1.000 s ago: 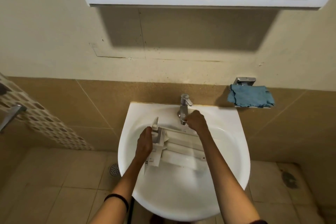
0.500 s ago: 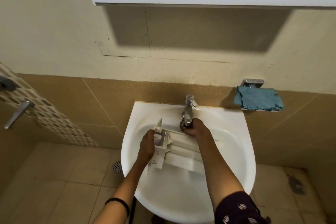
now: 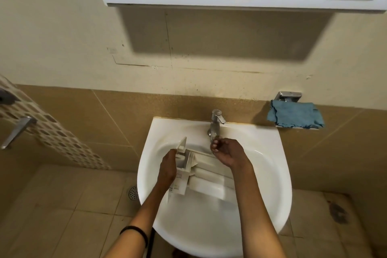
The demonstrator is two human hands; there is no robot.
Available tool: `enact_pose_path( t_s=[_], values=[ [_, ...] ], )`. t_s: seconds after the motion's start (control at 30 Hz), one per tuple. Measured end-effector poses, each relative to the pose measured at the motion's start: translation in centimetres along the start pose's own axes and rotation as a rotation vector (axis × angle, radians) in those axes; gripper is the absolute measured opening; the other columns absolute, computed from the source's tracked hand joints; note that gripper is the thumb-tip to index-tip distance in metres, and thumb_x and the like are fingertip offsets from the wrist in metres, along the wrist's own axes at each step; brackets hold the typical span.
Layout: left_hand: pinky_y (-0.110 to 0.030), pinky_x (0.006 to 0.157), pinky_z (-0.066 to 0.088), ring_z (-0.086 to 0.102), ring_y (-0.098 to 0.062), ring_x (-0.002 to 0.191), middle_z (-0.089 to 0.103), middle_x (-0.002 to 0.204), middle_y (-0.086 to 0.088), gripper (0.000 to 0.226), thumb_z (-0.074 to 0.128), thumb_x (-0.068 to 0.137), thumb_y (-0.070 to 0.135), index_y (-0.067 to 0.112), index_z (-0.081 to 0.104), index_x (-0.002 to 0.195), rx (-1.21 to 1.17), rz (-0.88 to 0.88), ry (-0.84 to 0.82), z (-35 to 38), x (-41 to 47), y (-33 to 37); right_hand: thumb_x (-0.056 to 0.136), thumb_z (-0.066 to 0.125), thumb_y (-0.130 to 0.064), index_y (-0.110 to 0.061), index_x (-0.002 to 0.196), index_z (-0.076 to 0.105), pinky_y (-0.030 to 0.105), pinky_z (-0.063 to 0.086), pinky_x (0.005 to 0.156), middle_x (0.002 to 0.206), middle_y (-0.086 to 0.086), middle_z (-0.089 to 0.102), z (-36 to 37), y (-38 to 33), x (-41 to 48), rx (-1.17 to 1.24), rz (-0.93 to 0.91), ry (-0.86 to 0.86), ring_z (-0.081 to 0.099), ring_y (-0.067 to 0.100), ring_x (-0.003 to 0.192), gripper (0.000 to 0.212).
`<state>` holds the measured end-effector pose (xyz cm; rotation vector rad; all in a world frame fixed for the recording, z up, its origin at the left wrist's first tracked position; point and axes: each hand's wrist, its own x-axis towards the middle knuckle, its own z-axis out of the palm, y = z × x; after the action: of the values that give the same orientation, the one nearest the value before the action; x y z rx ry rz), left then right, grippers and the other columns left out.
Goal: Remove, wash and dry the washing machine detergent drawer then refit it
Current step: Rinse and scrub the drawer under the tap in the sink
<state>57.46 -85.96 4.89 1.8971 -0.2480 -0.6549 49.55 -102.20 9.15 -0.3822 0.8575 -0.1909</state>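
Since the frame half a second earlier, the right hand [image 3: 227,152] has been drawn back a little from the spout of the tap [image 3: 215,123]; it is now seen just below and near the spout, fingers loosely curled and closed on nothing. The view has also been shifted slightly, so that the basin sits further right in the picture.

The detergent drawer [image 3: 201,170] is laid inside the white basin [image 3: 278,184], with its front panel at the left and its long compartments stretched toward the right under the right wrist. The left hand [image 3: 167,166] is clamped on the drawer's left end, by the raised white flap. The right hand is not touching the drawer.

No running water can be made out, so the washing step is judged to be only starting. For a good wash, the tap lever should be lifted gently so that spray is kept inside the basin, and the drawer should be tilted by the left hand so that each compartment is brought beneath the spout and drained toward the outlet. The flap end should be held firmly, since wet plastic is likely to become slippery. A blue cloth [image 3: 295,114] is hung on the far right wall, within reach for drying afterwards.
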Motion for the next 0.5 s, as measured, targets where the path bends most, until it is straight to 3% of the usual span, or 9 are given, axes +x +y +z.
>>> enact_pose_path(
  t_s=[0.07,0.17,0.23,0.3,0.37,0.43,0.5],
  values=[
    [-0.038,0.095,0.040,0.058,-0.026,0.101,0.065,0.104,-0.009,0.044,0.021,0.100,0.029,0.012,0.061,0.098,0.001,0.006,0.009,0.0,0.0,-0.1,0.089,0.032,0.009,0.000,0.073,0.052,0.021,0.047,0.045,0.052,0.009,0.054,2.7,0.7,-1.1,-0.216,0.002,-0.072,0.048,0.017,0.059,0.028],
    [-0.038,0.097,0.041,0.058,-0.025,0.102,0.065,0.108,-0.009,0.043,0.021,0.101,0.028,0.012,0.060,0.105,-0.022,-0.007,0.017,0.0,0.0,-0.1,0.092,0.035,0.009,0.017,0.096,0.058,0.023,0.054,0.059,0.069,0.017,0.061,6.1,2.1,-0.5,-0.772,-0.073,-0.122,0.061,0.021,0.060,0.024],
    [-0.039,0.100,0.042,0.059,-0.025,0.103,0.065,0.110,-0.009,0.044,0.022,0.101,0.030,0.010,0.060,0.111,-0.041,-0.016,0.018,0.0,0.0,-0.2,0.090,0.044,0.005,0.010,0.105,0.059,0.026,0.053,0.067,0.083,0.018,0.060,6.7,2.4,1.3,-1.094,-0.152,-0.041,0.061,0.025,0.072,0.022],
    [-0.040,0.100,0.042,0.059,-0.025,0.103,0.065,0.110,-0.010,0.043,0.023,0.101,0.030,0.009,0.059,0.113,-0.052,-0.013,0.028,0.0,-0.1,-0.4,0.087,0.051,0.000,0.004,0.097,0.059,0.025,0.049,0.062,0.087,0.019,0.061,6.5,2.3,2.8,-1.400,-0.317,0.054,0.063,0.033,0.092,0.013],
    [-0.039,0.099,0.042,0.059,-0.024,0.103,0.065,0.110,-0.009,0.044,0.023,0.101,0.031,0.009,0.058,0.114,-0.053,-0.013,0.038,-0.1,-0.2,-0.4,0.086,0.055,-0.005,0.008,0.104,0.062,0.030,0.053,0.073,0.094,0.020,0.065,6.0,2.6,3.4,-1.528,-0.362,0.054,0.061,0.035,0.104,0.023],
    [-0.036,0.097,0.041,0.058,-0.024,0.102,0.064,0.108,-0.010,0.043,0.022,0.101,0.027,0.007,0.059,0.110,-0.047,0.003,0.030,-0.1,-0.4,-0.3,0.083,0.064,-0.010,0.001,0.109,0.066,0.030,0.050,0.088,0.108,0.016,0.067,5.6,3.3,3.0,-1.575,-0.361,-0.007,0.062,0.028,0.105,0.028],
    [-0.032,0.092,0.039,0.056,-0.022,0.099,0.063,0.105,-0.008,0.043,0.021,0.102,0.023,0.007,0.060,0.106,-0.042,0.013,0.026,-0.1,-0.8,0.1,0.076,0.074,-0.014,-0.002,0.103,0.070,0.019,0.046,0.079,0.106,0.012,0.070,5.2,3.8,2.6,-1.587,-0.389,-0.051,0.064,0.022,0.098,0.030]
  ],
)
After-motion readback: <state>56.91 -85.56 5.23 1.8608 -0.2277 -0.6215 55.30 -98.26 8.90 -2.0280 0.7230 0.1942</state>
